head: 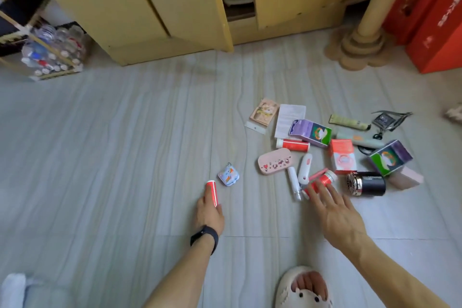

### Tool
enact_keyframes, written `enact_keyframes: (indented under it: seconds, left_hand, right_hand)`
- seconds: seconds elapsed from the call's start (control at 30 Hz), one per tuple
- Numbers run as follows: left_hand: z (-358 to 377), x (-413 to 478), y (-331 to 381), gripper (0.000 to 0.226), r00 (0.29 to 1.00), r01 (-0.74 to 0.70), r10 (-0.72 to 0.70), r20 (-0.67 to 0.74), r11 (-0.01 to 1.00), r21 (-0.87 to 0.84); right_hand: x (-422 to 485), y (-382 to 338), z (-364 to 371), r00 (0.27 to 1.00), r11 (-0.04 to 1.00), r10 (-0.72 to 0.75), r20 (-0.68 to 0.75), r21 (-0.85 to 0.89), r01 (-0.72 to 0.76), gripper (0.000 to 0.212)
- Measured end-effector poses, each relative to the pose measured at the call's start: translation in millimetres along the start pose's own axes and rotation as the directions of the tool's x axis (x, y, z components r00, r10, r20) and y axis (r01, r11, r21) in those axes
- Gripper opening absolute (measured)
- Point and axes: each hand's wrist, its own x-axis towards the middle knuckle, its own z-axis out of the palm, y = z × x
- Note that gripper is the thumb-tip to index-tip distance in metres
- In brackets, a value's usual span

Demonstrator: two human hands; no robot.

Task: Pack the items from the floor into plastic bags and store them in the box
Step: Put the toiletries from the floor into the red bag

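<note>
My left hand (209, 210), a black band on its wrist, grips a small red and white tube (212, 192) just above the grey floor. My right hand (332, 210) reaches over the pile with fingers spread, its fingertips on a red bottle with a white cap (325, 180). The pile holds another red bottle (292, 144), a pink case (275, 161), two purple and green cartons (310, 132) (390, 157), an orange box (342, 156), a black cylinder (366, 183) and white tubes (293, 182). A small blue tin (228, 176) lies apart to the left. No bag or box is in view.
A yellow cabinet (160, 7) stands at the back with one door ajar. A rack of bottles (52, 52) sits at the left. A cardboard post base (360, 45) and red boxes (435, 32) stand at the right. My slippered foot (303, 287) is at the bottom.
</note>
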Motion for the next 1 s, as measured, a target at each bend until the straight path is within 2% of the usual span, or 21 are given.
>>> enact_keyframes:
  seconds: [0.07, 0.13, 0.27, 0.37, 0.47, 0.57, 0.67, 0.7, 0.77, 0.83, 0.93, 1.0]
  left_hand:
    - [10, -7, 3, 0.068, 0.998, 0.038, -0.036, -0.048, 0.999, 0.028]
    - [23, -20, 4, 0.066, 0.999, -0.013, 0.019, -0.040, 0.988, 0.151]
    - [43, -48, 7, 0.063, 0.973, -0.214, 0.194, 0.122, 0.959, 0.183]
    - [55, -60, 15, 0.060, 0.920, -0.368, 0.323, 0.223, 0.906, 0.209]
    - [60, -62, 28, 0.057, 0.869, -0.460, 0.380, 0.316, 0.856, 0.235]
    - [58, -59, 42, 0.050, 0.847, -0.487, 0.391, 0.359, 0.842, 0.232]
    - [46, -59, 63, 0.044, 0.829, -0.518, 0.424, 0.365, 0.829, 0.211]
    - [40, -59, 72, 0.041, 0.821, -0.527, 0.434, 0.371, 0.826, 0.199]
    - [24, -63, 97, 0.036, 0.789, -0.564, 0.463, 0.403, 0.806, 0.178]
    - [8, -70, 129, 0.032, 0.731, -0.637, 0.518, 0.444, 0.751, 0.172]
    - [-16, -88, 183, 0.035, 0.638, -0.749, 0.617, 0.461, 0.636, 0.186]
    - [-30, -110, 225, 0.036, 0.557, -0.822, 0.699, 0.448, 0.539, 0.183]
  right_hand:
    - [-8, -5, 7, 0.994, 0.999, 0.005, -0.108, 0.045, -0.001, 0.079]
    - [-17, -10, 10, 0.977, 1.000, 0.002, -0.212, 0.010, 0.001, 0.073]
    - [-29, -6, 16, 0.951, 0.998, 0.063, -0.303, -0.003, -0.067, 0.061]
    - [-27, -1, 19, 0.965, 0.996, 0.089, -0.245, 0.002, -0.091, 0.074]
    - [-25, 3, 23, 0.984, 0.993, 0.094, -0.148, -0.055, -0.103, 0.038]
    - [-32, 8, 20, 0.997, 0.993, 0.076, -0.020, -0.088, -0.077, 0.031]
    - [-46, 22, 8, 0.979, 0.992, 0.034, 0.203, 0.113, -0.058, 0.028]
    - [-51, 27, -3, 0.957, 0.975, 0.025, 0.289, 0.203, -0.087, 0.030]
    - [-64, 43, -34, 0.932, 0.930, 0.038, 0.360, 0.328, -0.165, 0.042]
    - [-81, 63, -70, 0.945, 0.902, 0.074, 0.318, 0.384, -0.199, 0.047]
    - [-114, 98, -116, 0.972, 0.857, 0.136, 0.191, 0.469, -0.212, 0.041]
    - [-147, 119, -137, 0.967, 0.733, 0.200, 0.158, 0.631, -0.254, 0.039]
